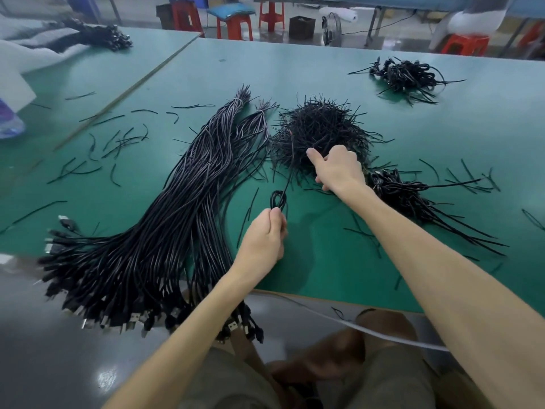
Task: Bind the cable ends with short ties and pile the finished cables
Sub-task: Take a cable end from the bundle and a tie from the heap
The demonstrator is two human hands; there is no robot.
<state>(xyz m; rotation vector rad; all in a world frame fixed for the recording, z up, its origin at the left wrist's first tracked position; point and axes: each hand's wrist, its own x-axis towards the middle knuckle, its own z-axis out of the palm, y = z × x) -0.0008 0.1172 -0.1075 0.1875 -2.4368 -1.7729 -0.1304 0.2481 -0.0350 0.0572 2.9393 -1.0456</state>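
Left hand (264, 236) pinching cable loop (278, 200) above it, right hand (339, 169) on tie heap (318, 125), grip unclear

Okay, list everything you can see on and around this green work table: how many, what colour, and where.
table: one, green, fills the middle of the view
long cables: two tied bundles, black, left of centre, plugs over the near edge
heap of short ties: one, black, centre
loose ties: many, black, scattered over the table
near pile of bound cables: one, black, right of the heap
far pile of bound cables: one, black, far right
looped cable: one, black, centre front
stools: several, red, on the floor behind
left hand: grips the looped cable
right hand: on the heap, index finger out
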